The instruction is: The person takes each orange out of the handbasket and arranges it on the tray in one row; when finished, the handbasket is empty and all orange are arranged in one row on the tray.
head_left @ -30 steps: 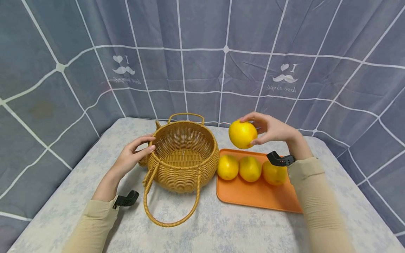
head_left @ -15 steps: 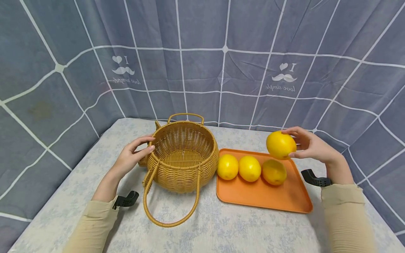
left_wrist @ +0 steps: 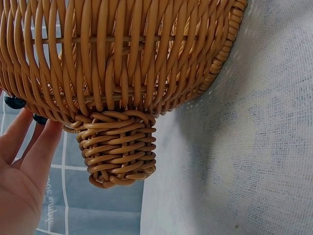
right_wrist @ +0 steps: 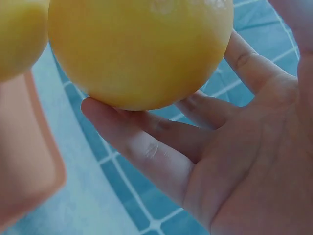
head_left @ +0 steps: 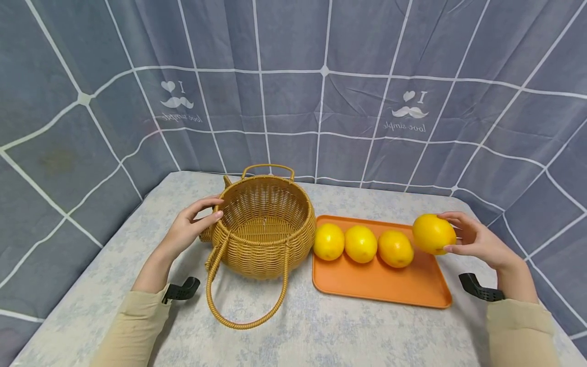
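My right hand [head_left: 477, 239] holds a yellow lemon-like fruit [head_left: 433, 234] between thumb and fingers at the tray's back right corner. Whether it touches the tray I cannot tell. In the right wrist view, the fingers [right_wrist: 142, 147] curve against the fruit [right_wrist: 142, 54]. Three similar fruits, the rightmost [head_left: 396, 248] nearest the held one, lie in a row on the orange tray [head_left: 367, 285]. My left hand [head_left: 185, 227] grips the left rim of a brown wicker basket [head_left: 261, 260]. No fruit shows inside it. In the left wrist view, fingers touch the woven wall [left_wrist: 122, 58] beside a stubby woven spout-like part [left_wrist: 120, 149].
The basket's long front handle [head_left: 247, 326] hangs down onto the pale patterned tablecloth [head_left: 348, 331]. A smaller handle [head_left: 268, 165] stands at the back rim. A grey-blue checked curtain [head_left: 293, 102] closes off the back and sides. The tray stands against the basket's right side.
My right hand has carried the held fruit rightward and down, from above the tray's back left to its back right corner. The left hand and basket have stayed in place.
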Demonstrator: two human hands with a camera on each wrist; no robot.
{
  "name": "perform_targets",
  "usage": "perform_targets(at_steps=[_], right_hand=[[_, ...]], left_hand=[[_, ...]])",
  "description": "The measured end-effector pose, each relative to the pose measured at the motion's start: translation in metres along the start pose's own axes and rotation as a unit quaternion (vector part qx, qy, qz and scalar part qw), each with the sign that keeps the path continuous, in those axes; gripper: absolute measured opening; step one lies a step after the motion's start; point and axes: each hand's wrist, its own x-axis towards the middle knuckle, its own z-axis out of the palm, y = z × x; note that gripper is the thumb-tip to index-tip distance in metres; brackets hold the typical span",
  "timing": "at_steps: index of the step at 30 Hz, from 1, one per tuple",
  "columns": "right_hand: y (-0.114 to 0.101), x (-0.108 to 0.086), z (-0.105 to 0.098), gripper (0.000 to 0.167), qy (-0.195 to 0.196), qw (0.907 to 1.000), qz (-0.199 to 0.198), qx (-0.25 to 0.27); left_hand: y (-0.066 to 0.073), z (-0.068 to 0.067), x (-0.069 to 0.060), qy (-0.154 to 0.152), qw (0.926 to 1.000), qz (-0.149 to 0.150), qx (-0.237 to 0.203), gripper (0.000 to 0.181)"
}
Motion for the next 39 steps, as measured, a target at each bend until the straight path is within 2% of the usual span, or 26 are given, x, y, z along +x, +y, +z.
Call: perform_targets(at_steps=[7,12,25,33,39], right_hand=[[0.016,-0.023,0.004,0.065,0.026,0.9995,0.017,-0.006],[0.023,-0.031,0.006,0.063,0.034,0.9988,0.034,-0.001],[0.033,-0.029,0.008,0.061,0.024,0.9963,0.069,-0.045],[0.035,-0.025,0.012,0.058,0.02,0.9899,0.108,-0.089],[0.036,-0.024,0.015,0.058,0.023,0.9868,0.123,-0.103]], left_hand=[[0.001,0.001,0.001,-0.003,1.0,-0.001,-0.002,0.039],[0.003,0.001,0.0,-0.004,1.0,0.001,-0.007,0.038],[0.0,0.001,0.0,-0.003,1.0,-0.007,0.006,0.041],[0.003,0.0,-0.001,-0.001,0.9999,-0.01,0.003,0.041],[0.003,0.0,-0.001,-0.003,1.0,0.0,-0.008,0.039]])
